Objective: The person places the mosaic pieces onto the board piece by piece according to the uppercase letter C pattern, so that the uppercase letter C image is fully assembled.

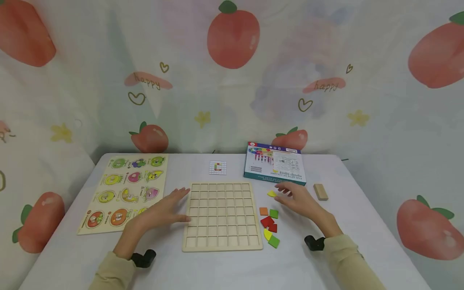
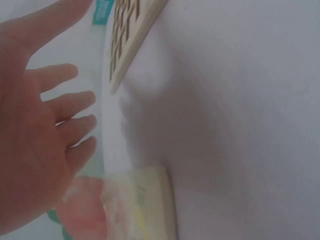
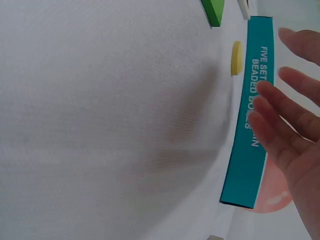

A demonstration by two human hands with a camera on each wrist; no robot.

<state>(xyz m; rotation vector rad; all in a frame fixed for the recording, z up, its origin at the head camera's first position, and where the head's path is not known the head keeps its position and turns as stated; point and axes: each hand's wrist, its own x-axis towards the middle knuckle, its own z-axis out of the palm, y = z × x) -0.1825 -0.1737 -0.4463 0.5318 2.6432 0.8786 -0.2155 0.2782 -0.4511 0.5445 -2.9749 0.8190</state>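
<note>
A wooden grid board (image 1: 220, 216) with square cells lies in the middle of the table. My left hand (image 1: 163, 209) is at its left edge, fingers spread and holding nothing. To the board's right, my right hand (image 1: 295, 198) hovers over the white cloth with loosely bent fingers, nothing in its grasp. Just by its fingertips lies a yellow piece (image 1: 272, 193), seen also in the right wrist view as a yellow piece (image 3: 236, 58). Below it are an orange square (image 1: 263, 211), green pieces (image 1: 274, 241), red pieces (image 1: 267, 222) and another yellow piece (image 1: 268, 234).
A fruit picture board (image 1: 135, 177) lies at the left. Behind the grid is a small pattern card (image 1: 218, 168). A flat colourful box (image 1: 274, 163) stands at the back right, with a wooden block (image 1: 320, 192) near it. A patterned curtain hangs behind the table.
</note>
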